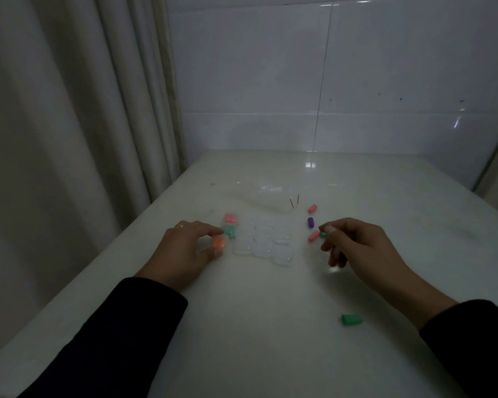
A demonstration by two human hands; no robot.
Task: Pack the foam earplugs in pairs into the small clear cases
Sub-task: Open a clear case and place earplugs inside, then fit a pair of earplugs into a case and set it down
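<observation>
My left hand point(186, 248) rests on the table, its fingers around a small clear case with orange earplugs point(218, 244) inside. Beyond it lie a case with green earplugs point(229, 229) and one with pink earplugs point(230, 217). Several empty clear cases point(266, 242) are grouped in the middle. My right hand point(354, 242) pinches a small green earplug point(323, 234) between thumb and forefinger. Loose beside it lie a pink earplug point(314, 236), a purple earplug point(310, 222) and another pink earplug point(312, 208). A larger green earplug point(352, 319) lies near my right wrist.
The white glossy table point(270, 326) meets a tiled wall at the back. A curtain point(69, 124) hangs along the left edge. A clear plastic bag point(268, 193) with two thin red marks point(294, 201) lies behind the cases.
</observation>
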